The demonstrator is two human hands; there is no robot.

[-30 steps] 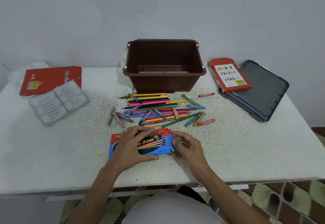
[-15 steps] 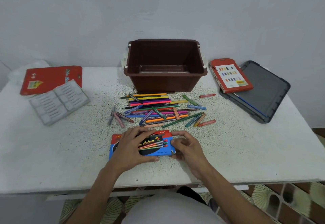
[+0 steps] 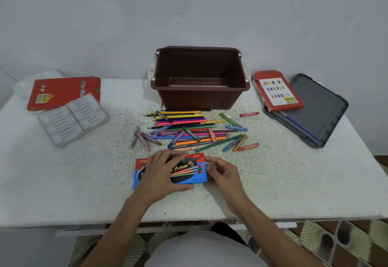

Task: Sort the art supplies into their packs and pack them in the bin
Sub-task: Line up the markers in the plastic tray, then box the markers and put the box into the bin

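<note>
A blue and red colour pencil pack (image 3: pixel 189 171) lies flat near the table's front edge. My left hand (image 3: pixel 161 172) grips it from above, fingers over its far edge and thumb on its near edge. My right hand (image 3: pixel 222 175) has its fingers curled at the pack's right end. Behind the pack lies a loose pile of colour pencils and crayons (image 3: pixel 189 130). The brown bin (image 3: pixel 199 98) stands behind the pile; a clear item lies in its bottom.
At the left lie a red crayon box (image 3: pixel 63 90) and a grey plastic crayon tray (image 3: pixel 73 119). At the right an orange-red box (image 3: pixel 277 92) rests on a dark grey lid (image 3: pixel 319 111). The white table (image 3: pixel 294 182) ends close to my body.
My right hand has shifted slightly along the right end of the pack. The left hand keeps its hold and the pack stays in place.
</note>
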